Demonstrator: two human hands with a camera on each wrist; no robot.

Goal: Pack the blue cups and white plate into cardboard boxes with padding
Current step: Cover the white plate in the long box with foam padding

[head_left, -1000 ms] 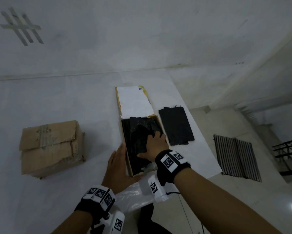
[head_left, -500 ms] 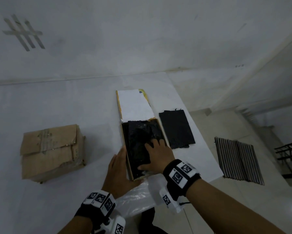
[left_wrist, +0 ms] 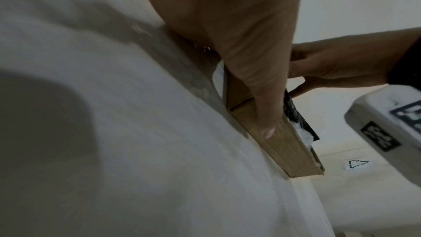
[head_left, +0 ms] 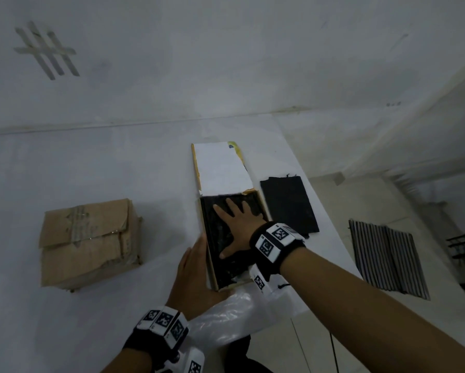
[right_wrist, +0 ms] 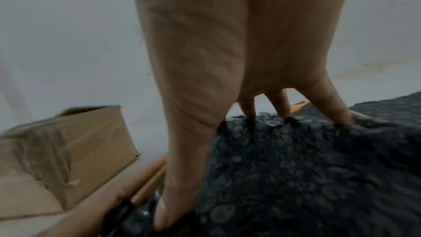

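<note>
A flat cardboard box (head_left: 203,216) lies on the white table with its white lid (head_left: 220,168) folded back. Black bubble padding (head_left: 220,235) fills the box. My right hand (head_left: 239,227) lies flat on the padding with the fingers spread. In the right wrist view its fingertips (right_wrist: 248,114) sink into the black padding (right_wrist: 296,168). My left hand (head_left: 191,275) rests straight-fingered against the box's left side. In the left wrist view the thumb (left_wrist: 262,105) lies along the box wall (left_wrist: 284,150). No cups or plate show.
A closed brown cardboard box (head_left: 88,240) stands at the left of the table. A spare black padding sheet (head_left: 289,205) lies right of the flat box, near the table's right edge. Clear plastic (head_left: 226,319) hangs over the front edge. A striped mat (head_left: 387,257) lies on the floor.
My right hand has slid from the near part of the padding toward the far end and spread out flat. The padding now lies flatter. My left hand stays against the box.
</note>
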